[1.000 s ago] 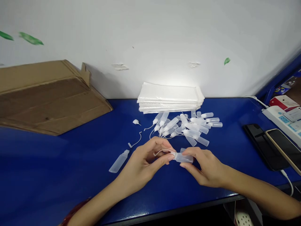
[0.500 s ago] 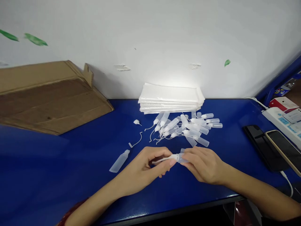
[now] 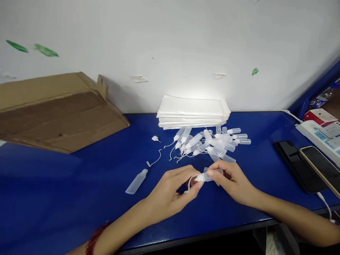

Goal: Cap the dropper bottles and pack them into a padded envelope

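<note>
My left hand (image 3: 176, 187) pinches the white nozzle cap of a small translucent dropper bottle (image 3: 208, 176) between thumb and fingers. A thin white strap curves from this cap toward my left palm. Around the bottle's body, the fingers of my right hand (image 3: 231, 179) are closed. The bottle lies roughly level, cap to the left. Left of my hands are an uncapped bottle (image 3: 136, 181), a loose strap (image 3: 156, 159) and a nozzle cap (image 3: 155, 138). Beyond my hands lies a pile of similar bottles (image 3: 217, 143), many with caps and straps.
A stack of white plastic sleeves (image 3: 192, 110) stands against the wall. Flattened cardboard (image 3: 61, 120) leans at the left. On the right of the blue table (image 3: 87, 184) are two phones (image 3: 299, 164) and a power strip (image 3: 318, 136) with a cable.
My right hand has turned on the bottle, its thumb now showing on top. The left fingers have shifted on the cap, and the strap now bends in a curve.
</note>
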Tool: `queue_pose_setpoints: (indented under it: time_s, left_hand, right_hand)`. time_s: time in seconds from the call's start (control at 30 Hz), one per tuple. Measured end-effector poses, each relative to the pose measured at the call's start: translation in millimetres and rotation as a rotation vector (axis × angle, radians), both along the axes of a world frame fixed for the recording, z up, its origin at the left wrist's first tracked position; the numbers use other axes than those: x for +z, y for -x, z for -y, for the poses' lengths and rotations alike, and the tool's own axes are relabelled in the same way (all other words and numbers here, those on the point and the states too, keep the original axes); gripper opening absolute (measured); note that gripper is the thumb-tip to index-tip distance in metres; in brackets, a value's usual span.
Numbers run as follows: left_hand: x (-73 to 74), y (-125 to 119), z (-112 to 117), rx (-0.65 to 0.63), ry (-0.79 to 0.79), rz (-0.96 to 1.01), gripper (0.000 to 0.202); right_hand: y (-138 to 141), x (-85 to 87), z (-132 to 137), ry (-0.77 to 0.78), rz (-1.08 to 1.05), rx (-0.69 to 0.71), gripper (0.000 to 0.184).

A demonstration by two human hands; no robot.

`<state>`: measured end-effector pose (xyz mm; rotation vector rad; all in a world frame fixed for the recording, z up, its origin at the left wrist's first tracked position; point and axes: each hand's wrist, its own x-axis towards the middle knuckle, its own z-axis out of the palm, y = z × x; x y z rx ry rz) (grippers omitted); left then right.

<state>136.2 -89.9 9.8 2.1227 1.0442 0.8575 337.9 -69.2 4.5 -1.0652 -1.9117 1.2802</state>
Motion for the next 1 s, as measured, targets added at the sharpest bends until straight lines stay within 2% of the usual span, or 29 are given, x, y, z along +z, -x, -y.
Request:
queue_pose_setpoints:
  time_s: [0.07, 0.13, 0.2, 0.23, 0.3, 0.43, 0.5, 0.57, 0.7, 0.8, 0.9, 1.0]
  left_hand:
    - [3.2, 0.0, -1.7, -0.013, 0.164, -0.008, 0.029]
    - [7.4, -0.3, -3.3, -0.040, 0.309, 0.006, 0.036]
    - [9.3, -1.7, -3.3, -0.058, 0.355, 0.023, 0.038]
    - [8.5, -2.7, -2.5, -0.047, 0.321, 0.020, 0.038]
    - [3.2, -5.1, 0.1, 0.002, 0.145, -0.014, 0.034]
    - [-12.6, -7.4, 4.5, 0.087, -0.431, -0.130, 0.013]
    - [-15.5, -6.8, 4.1, 0.103, -0.567, -0.156, 0.009]
    - [-12.6, -5.8, 2.3, 0.096, -0.494, -0.123, 0.009]
    - [2.1, -5.2, -0.8, 0.075, -0.088, -0.041, 0.022]
    - [8.5, -4.9, -1.4, 0.072, 0.079, -0.037, 0.032]
    - [5.6, -2.3, -1.8, 0.029, 0.096, -0.089, 0.038]
    - [-2.1, 1.6, -2.4, 0.003, -0.108, -0.166, 0.033]
  right_hand:
    - [0.0, -0.9, 0.6, -0.082, -0.015, -0.002, 0.026]
    - [-0.7, -2.6, 0.9, -0.287, -0.039, 0.041, 0.022]
    - [-1.1, -4.1, 0.7, -0.487, -0.058, 0.088, 0.021]
    - [-1.0, -4.6, 0.3, -0.536, -0.058, 0.094, 0.021]
    - [-0.2, -4.8, -0.8, -0.487, -0.038, 0.066, 0.024]
    - [2.1, -2.4, -4.6, -0.133, -0.009, 0.050, 0.034]
    - [2.0, -0.3, -6.7, -0.083, -0.007, 0.076, 0.036]
    - [1.0, 1.3, -8.8, -0.203, -0.005, 0.088, 0.030]
    - [-1.1, -0.7, -13.7, -0.660, -0.010, 0.135, 0.021]
    - [-1.2, -5.5, -16.5, -0.832, 0.023, 0.169, 0.023]
    - [-0.5, -9.4, -15.8, -0.868, 0.041, 0.169, 0.024]
    - [0.3, -10.7, -13.5, -0.747, 0.052, 0.175, 0.025]
